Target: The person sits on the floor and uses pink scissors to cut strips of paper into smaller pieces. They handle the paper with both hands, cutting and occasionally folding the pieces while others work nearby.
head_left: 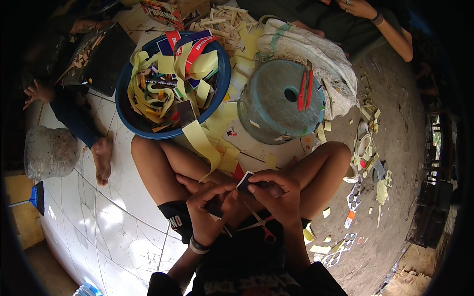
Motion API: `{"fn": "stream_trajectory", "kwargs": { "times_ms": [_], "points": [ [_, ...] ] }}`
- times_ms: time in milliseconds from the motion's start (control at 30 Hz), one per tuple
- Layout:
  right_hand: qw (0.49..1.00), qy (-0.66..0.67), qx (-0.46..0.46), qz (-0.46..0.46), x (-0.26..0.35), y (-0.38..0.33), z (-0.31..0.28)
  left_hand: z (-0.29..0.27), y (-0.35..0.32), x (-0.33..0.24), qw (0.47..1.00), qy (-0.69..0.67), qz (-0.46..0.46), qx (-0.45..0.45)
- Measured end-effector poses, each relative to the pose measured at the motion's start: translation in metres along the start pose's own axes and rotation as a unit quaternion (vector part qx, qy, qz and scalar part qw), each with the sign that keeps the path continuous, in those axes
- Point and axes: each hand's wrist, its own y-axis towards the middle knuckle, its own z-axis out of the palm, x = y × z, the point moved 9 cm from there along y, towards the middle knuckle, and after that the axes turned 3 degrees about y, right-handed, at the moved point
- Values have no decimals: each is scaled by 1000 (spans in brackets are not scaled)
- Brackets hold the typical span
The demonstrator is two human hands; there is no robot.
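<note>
In front of my lap, my right hand pinches a small dark piece of card with a white edge between thumb and fingers. My left hand is closed, its fingertips close against the near side of that card. A second dark piece shows in the left palm, mostly covered by the fingers. Open scissors with red handles lie in my lap beneath the hands. Past my knees stands a blue basin, heaped with curled yellow paper strips and coloured card scraps.
Right of the basin, an upturned grey-green tub carries a red cutter. Behind it lie a white sack and wooden sticks. A black box and another person's foot are left. Scraps litter the ground at right.
</note>
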Motion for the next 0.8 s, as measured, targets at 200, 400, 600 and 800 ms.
{"fn": "stream_trajectory", "kwargs": {
  "times_ms": [200, 400, 600, 800],
  "points": [
    [1000, 28, 0, -1, -1, 1, 1, 0, -1, 2, 1000, 1, -10, 1],
    [999, 33, 14, 28, -4, 0, 2, -1, 0, 2, 1000, 6, -8, 5],
    [974, -203, 40, -92, 10, 2, 14, 0, 1, 4, 999, -31, -27, -2],
    [998, -63, 22, 14, -10, -1, 15, 2, -1, 3, 1000, -18, 1, -11]
  ]
}}
